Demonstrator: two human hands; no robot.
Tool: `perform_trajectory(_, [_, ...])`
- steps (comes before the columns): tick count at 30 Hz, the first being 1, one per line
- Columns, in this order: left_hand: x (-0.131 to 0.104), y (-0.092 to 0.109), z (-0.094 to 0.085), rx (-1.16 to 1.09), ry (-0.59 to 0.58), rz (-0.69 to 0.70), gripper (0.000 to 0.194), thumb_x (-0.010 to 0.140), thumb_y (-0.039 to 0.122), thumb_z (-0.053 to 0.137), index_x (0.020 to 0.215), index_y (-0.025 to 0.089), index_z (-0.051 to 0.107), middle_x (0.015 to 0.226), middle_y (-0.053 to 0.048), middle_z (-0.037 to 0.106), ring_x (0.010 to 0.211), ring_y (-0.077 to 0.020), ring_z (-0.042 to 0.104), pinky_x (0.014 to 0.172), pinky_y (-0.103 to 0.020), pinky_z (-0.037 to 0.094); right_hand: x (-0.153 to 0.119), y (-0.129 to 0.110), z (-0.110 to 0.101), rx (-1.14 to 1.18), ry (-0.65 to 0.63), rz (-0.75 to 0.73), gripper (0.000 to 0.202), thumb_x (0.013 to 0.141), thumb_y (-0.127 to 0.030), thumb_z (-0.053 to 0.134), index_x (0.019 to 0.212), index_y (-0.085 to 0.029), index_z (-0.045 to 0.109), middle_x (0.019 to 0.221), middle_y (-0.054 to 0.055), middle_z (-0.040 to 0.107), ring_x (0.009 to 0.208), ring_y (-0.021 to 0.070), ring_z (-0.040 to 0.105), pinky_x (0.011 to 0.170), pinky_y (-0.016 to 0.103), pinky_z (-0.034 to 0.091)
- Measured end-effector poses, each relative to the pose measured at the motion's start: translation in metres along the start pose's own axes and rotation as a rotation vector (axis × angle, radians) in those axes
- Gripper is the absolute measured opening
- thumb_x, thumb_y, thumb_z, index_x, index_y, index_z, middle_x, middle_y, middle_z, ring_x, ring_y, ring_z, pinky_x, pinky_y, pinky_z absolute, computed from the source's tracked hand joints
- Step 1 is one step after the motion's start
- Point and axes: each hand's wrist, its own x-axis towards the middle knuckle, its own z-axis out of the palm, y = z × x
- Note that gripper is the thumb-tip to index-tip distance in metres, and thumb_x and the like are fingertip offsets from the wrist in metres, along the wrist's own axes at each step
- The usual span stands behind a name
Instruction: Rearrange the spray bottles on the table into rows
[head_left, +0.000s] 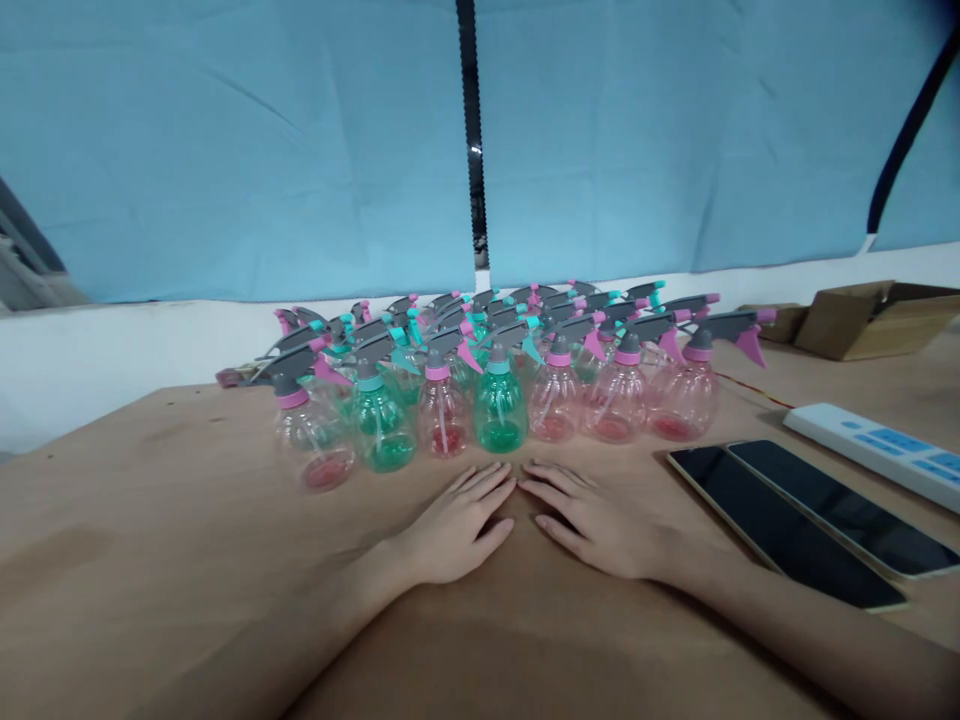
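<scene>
Both hands lie flat on the wooden table [187,560], fingertips nearly meeting at the middle. My left hand [457,525] has its fingers apart and holds nothing. Opposite it, my right hand [592,520] rests palm down, also with nothing in it. Just beyond the fingertips stand several upright spray bottles in rows. A green bottle [501,410] is nearest the fingertips, with a pink bottle [446,415] to its left and another pink bottle [555,405] to its right. The rear bottles are partly hidden behind the front row.
Two dark phones [780,525] [844,505] lie side by side at the right, near my right forearm. Behind them is a white power strip [885,445]. An open cardboard box [862,325] sits at the back right. A blue cloth [300,150] hangs behind the table.
</scene>
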Motion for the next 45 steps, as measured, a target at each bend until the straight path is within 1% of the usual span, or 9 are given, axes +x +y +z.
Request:
perform_trajectory(22, [0.000, 0.001, -0.003, 0.010, 0.010, 0.001, 0.052, 0.092, 0.037, 0.032, 0.137, 0.012, 0.033, 0.144, -0.010, 0.030, 0.134, -0.0212, 0.025, 0.109, -0.040, 0.025, 0.000, 0.001, 0.001, 0.005, 0.004, -0.001, 0.046, 0.093, -0.035, 0.035, 0.134, -0.014, 0.039, 0.137, 0.013, 0.041, 0.126, 0.0247, 0.036, 0.103, 0.045, 0.032])
perform_trajectory(26, [-0.001, 0.003, 0.000, 0.038, 0.081, 0.010, 0.045, 0.090, 0.032, 0.036, 0.132, 0.013, 0.041, 0.139, -0.010, 0.041, 0.127, -0.0214, 0.038, 0.105, -0.039, 0.034, 0.000, 0.000, 0.000, 0.009, 0.018, -0.008, 0.045, 0.093, -0.034, 0.035, 0.133, -0.015, 0.041, 0.136, 0.013, 0.042, 0.126, 0.0242, 0.036, 0.103, 0.045, 0.032])
perform_trajectory(29, [-0.003, 0.010, -0.006, 0.131, 0.159, 0.086, 0.035, 0.089, 0.024, 0.038, 0.117, 0.014, 0.054, 0.117, -0.009, 0.060, 0.107, -0.0212, 0.056, 0.093, -0.039, 0.045, 0.001, -0.002, -0.002, 0.012, 0.016, -0.010, 0.043, 0.092, -0.033, 0.036, 0.131, -0.015, 0.043, 0.134, 0.013, 0.044, 0.124, 0.0237, 0.038, 0.102, 0.044, 0.033])
perform_trajectory(33, [0.003, 0.010, -0.059, 0.219, 0.505, 0.180, 0.027, 0.086, 0.019, 0.038, 0.102, 0.017, 0.060, 0.095, -0.006, 0.067, 0.088, -0.0178, 0.062, 0.080, -0.033, 0.049, 0.002, -0.005, -0.005, 0.031, -0.011, 0.006, 0.043, 0.092, -0.032, 0.037, 0.130, -0.014, 0.045, 0.133, 0.013, 0.045, 0.123, 0.0236, 0.039, 0.103, 0.043, 0.032])
perform_trajectory(35, [0.015, -0.003, -0.105, 0.222, 0.716, 0.029, 0.026, 0.083, 0.017, 0.037, 0.097, 0.017, 0.059, 0.094, -0.006, 0.066, 0.088, -0.0174, 0.061, 0.078, -0.031, 0.049, 0.003, -0.005, -0.007, 0.046, -0.024, 0.015, 0.043, 0.092, -0.032, 0.037, 0.130, -0.015, 0.045, 0.134, 0.013, 0.044, 0.124, 0.0231, 0.038, 0.103, 0.042, 0.031])
perform_trajectory(37, [0.034, -0.029, -0.152, 0.307, 0.737, -0.214, 0.031, 0.079, 0.013, 0.035, 0.097, 0.019, 0.059, 0.097, -0.006, 0.065, 0.088, -0.0179, 0.060, 0.078, -0.031, 0.048, 0.003, -0.005, -0.008, 0.059, -0.036, 0.018, 0.043, 0.092, -0.032, 0.036, 0.130, -0.016, 0.044, 0.135, 0.012, 0.043, 0.125, 0.0231, 0.036, 0.104, 0.042, 0.030])
perform_trajectory(40, [0.068, -0.080, -0.205, 0.394, 0.530, -0.349, 0.035, 0.070, 0.010, 0.040, 0.095, 0.014, 0.064, 0.108, -0.010, 0.062, 0.099, -0.0228, 0.057, 0.086, -0.033, 0.044, 0.003, -0.005, -0.008, 0.075, -0.046, 0.024, 0.044, 0.092, -0.032, 0.035, 0.131, -0.015, 0.043, 0.135, 0.012, 0.042, 0.126, 0.0235, 0.034, 0.105, 0.042, 0.027])
perform_trajectory(41, [0.079, -0.097, -0.215, 0.398, 0.304, -0.390, 0.040, 0.068, 0.011, 0.042, 0.103, 0.012, 0.062, 0.114, -0.011, 0.060, 0.102, -0.0235, 0.056, 0.086, -0.032, 0.044, 0.003, -0.006, -0.008, 0.078, -0.048, 0.027, 0.044, 0.092, -0.032, 0.035, 0.131, -0.015, 0.043, 0.135, 0.012, 0.042, 0.126, 0.0235, 0.033, 0.106, 0.042, 0.027])
perform_trajectory(45, [0.108, -0.147, -0.228, 0.340, -0.080, -0.368, 0.051, 0.067, 0.017, 0.049, 0.117, 0.018, 0.057, 0.120, -0.006, 0.059, 0.103, -0.0208, 0.056, 0.084, -0.026, 0.044, 0.003, -0.008, -0.008, 0.090, -0.038, 0.042, 0.043, 0.091, -0.031, 0.037, 0.131, -0.016, 0.043, 0.134, 0.011, 0.043, 0.126, 0.0234, 0.034, 0.106, 0.042, 0.026])
